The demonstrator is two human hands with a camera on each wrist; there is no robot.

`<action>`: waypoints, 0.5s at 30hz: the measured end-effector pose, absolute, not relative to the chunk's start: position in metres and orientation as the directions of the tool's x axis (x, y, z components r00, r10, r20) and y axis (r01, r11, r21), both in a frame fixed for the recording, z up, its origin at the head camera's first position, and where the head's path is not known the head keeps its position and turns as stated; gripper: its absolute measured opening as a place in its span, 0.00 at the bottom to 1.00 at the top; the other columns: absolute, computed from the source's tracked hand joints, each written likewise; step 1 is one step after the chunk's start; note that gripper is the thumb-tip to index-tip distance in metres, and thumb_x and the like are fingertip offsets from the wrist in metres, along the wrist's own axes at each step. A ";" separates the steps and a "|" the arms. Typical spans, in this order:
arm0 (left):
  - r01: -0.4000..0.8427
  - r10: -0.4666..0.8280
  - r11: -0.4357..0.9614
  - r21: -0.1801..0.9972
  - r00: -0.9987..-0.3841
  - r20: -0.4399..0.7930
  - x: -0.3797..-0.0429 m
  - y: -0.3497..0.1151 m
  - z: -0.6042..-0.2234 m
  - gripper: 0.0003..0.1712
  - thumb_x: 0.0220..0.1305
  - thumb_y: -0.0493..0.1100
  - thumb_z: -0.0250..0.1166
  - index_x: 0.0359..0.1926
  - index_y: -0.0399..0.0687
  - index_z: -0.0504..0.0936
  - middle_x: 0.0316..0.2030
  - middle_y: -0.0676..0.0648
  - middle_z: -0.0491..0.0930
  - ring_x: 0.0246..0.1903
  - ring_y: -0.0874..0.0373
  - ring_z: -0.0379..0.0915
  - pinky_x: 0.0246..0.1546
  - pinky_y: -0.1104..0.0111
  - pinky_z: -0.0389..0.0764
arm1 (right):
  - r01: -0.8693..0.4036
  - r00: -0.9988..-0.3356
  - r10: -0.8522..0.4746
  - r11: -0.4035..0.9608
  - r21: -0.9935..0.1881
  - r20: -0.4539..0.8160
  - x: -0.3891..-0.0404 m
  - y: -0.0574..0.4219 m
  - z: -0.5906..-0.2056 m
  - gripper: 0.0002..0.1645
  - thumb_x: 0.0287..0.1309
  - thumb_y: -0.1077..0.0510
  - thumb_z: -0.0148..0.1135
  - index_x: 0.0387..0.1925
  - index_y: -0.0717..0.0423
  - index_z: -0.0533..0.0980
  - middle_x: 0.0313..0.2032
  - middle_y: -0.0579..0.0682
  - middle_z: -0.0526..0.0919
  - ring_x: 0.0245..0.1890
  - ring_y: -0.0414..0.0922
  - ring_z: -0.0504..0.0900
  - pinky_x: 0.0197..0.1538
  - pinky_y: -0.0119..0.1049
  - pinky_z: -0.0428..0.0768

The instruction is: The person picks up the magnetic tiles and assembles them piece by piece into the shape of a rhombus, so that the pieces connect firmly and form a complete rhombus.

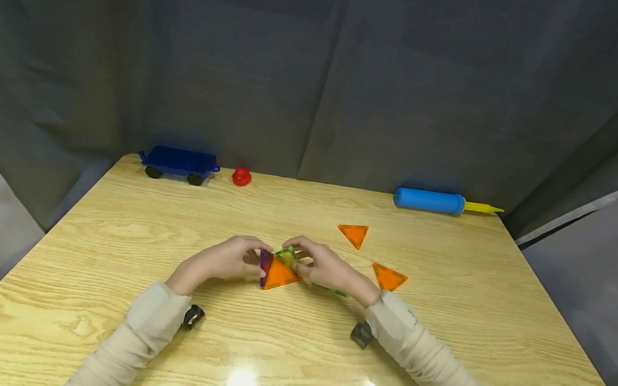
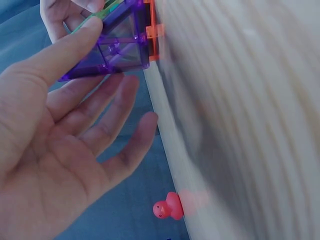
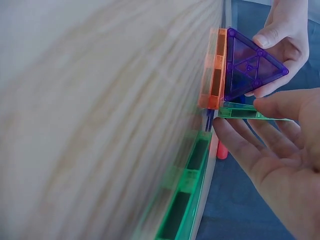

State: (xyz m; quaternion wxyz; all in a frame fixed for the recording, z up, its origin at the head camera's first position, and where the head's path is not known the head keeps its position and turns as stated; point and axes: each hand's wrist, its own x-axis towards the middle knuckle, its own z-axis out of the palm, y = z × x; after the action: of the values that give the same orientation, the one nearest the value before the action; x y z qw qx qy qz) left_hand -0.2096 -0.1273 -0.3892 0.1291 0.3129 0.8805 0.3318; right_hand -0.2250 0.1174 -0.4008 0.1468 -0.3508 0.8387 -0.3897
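Observation:
My left hand [image 1: 229, 259] pinches an upright purple triangular magnetic tile [image 2: 117, 52] between thumb and fingers. Opposite it, my right hand [image 1: 328, 267] pinches a green triangular tile [image 3: 245, 111], which also stands up from the table. Between the hands, an orange triangular tile [image 1: 280, 273] lies flat at the foot of both. In the right wrist view the purple and green tiles meet close to the orange one's edge. Another green tile [image 3: 187, 190] lies on the table, partly hidden under my right wrist in the head view.
Two loose orange triangular tiles [image 1: 354, 235] lie to the right on the wooden table [image 1: 95, 250]. Along the back edge stand a blue wheeled cart [image 1: 180, 161], a red rubber duck [image 2: 169, 206] and a blue hand pump [image 1: 429, 201] with a yellow nozzle. A dark curtain [image 1: 252, 81] hangs behind.

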 end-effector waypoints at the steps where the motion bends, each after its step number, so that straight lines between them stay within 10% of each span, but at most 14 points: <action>1: 0.463 0.636 0.584 0.666 -0.771 -0.022 -0.210 -0.127 -0.389 0.26 0.61 0.42 0.66 0.58 0.35 0.74 0.52 0.38 0.77 0.46 0.49 0.77 0.47 0.61 0.79 | -0.474 -0.710 -0.703 0.451 -0.756 0.026 -0.225 0.117 -0.401 0.24 0.64 0.68 0.54 0.61 0.59 0.66 0.61 0.58 0.71 0.58 0.56 0.74 0.55 0.45 0.77; 15: 0.475 0.654 0.571 0.670 -0.756 -0.021 -0.208 -0.119 -0.389 0.27 0.62 0.42 0.65 0.60 0.36 0.73 0.54 0.39 0.75 0.48 0.48 0.75 0.50 0.58 0.77 | -0.487 -0.696 -0.718 0.459 -0.743 0.012 -0.225 0.116 -0.403 0.26 0.63 0.68 0.55 0.63 0.54 0.68 0.61 0.55 0.72 0.56 0.52 0.76 0.52 0.41 0.79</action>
State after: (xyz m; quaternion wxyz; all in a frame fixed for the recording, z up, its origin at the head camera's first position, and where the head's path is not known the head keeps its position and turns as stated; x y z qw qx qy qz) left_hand -0.2076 -0.1192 -0.3891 0.1346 0.3220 0.8761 0.3328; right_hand -0.2251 0.1162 -0.4035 0.1537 -0.3587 0.8402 -0.3765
